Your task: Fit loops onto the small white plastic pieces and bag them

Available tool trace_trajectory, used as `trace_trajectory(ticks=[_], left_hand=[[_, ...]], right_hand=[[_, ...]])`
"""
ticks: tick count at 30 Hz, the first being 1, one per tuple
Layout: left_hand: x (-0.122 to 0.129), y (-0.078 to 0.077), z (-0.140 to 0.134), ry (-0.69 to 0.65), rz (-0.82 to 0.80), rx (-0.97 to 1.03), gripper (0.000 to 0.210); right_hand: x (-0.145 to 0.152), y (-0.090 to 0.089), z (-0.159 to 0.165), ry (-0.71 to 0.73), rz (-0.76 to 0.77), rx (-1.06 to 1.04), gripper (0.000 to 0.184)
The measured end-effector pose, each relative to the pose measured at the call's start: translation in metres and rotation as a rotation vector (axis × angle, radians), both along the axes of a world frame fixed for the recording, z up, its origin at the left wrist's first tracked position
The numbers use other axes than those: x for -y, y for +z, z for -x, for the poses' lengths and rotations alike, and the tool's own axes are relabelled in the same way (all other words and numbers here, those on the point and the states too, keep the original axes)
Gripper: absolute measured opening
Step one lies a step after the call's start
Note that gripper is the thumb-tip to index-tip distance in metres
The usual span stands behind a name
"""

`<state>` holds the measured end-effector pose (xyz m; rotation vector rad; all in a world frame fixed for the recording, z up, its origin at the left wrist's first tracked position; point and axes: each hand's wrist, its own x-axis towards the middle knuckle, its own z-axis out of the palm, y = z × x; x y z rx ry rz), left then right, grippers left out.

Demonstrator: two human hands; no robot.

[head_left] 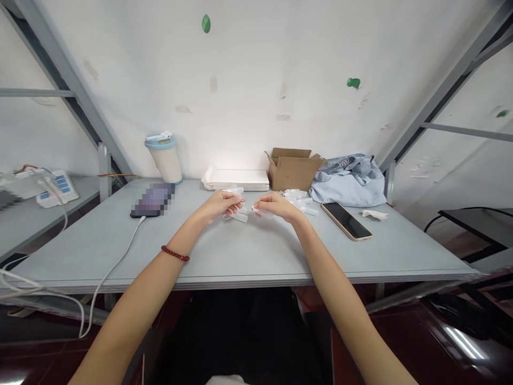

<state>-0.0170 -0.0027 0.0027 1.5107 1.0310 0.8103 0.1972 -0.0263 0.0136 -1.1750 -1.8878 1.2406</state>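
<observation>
Over the middle of the grey table, my left hand and my right hand face each other a short gap apart. Thumb and fingers of the left are pinched together; what they hold is too small to name. Just below them lies a small translucent white plastic piece with a thin white cord loop. A similar small translucent plastic piece is pinched in my right hand. Beyond the left fingers lies another clear piece. A loose pile of clear plastic pieces lies behind my right wrist.
At the back stand a white stack, an open cardboard box and a blue-lidded cup. Bunched light-blue cloth lies right of the box. A phone and crumpled tissue are right; a cabled phone is left.
</observation>
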Motion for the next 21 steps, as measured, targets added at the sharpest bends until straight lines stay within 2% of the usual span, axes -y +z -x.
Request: trace_trajectory(ticks=[4, 10, 21], left_hand=[[0.0013, 0.0009, 0.0, 0.0, -0.018, -0.015, 0.035], [0.0059, 0.0048, -0.0019, -0.001, -0.006, -0.06, 0.033], [0.005, 0.002, -0.002, 0.003, -0.017, -0.138, 0.029]], right_hand=[[0.0004, 0.0004, 0.0007, -0.011, -0.012, -0.01, 0.024], [-0.004, -0.0026, 0.0009, -0.114, -0.025, -0.073, 0.023], [-0.007, -0.0049, -0.0011, -0.222, -0.087, -0.159, 0.034]])
